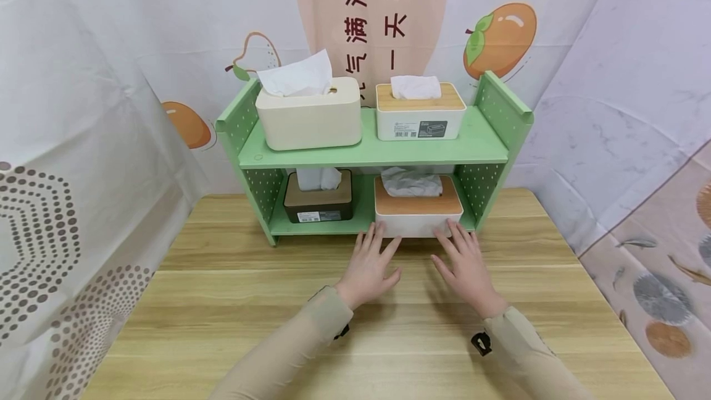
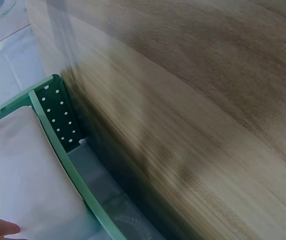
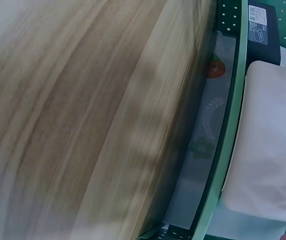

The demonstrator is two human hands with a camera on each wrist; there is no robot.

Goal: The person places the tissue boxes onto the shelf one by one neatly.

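Note:
A white tissue box with a wooden lid [image 1: 416, 205] sits on the lower shelf at the right, a tissue sticking up from its slot. My left hand [image 1: 369, 267] touches the left part of its front with straight, spread fingers. At the box's front right, my right hand [image 1: 466, 270] rests its fingertips in the same way. The wrist views show the plain white front of this box [image 2: 30, 170], with several fingertips of both hands at the frame edges. The green two-tier shelf [image 1: 366, 154] stands on the wooden table.
A cream tissue box [image 1: 311, 119] and a white one with a light wood lid [image 1: 419, 117] stand on the upper shelf. A dark brown tissue box [image 1: 318, 202] is on the lower shelf at the left. Wooden table [image 1: 222, 301] surrounds my forearms; patterned cloth hangs behind.

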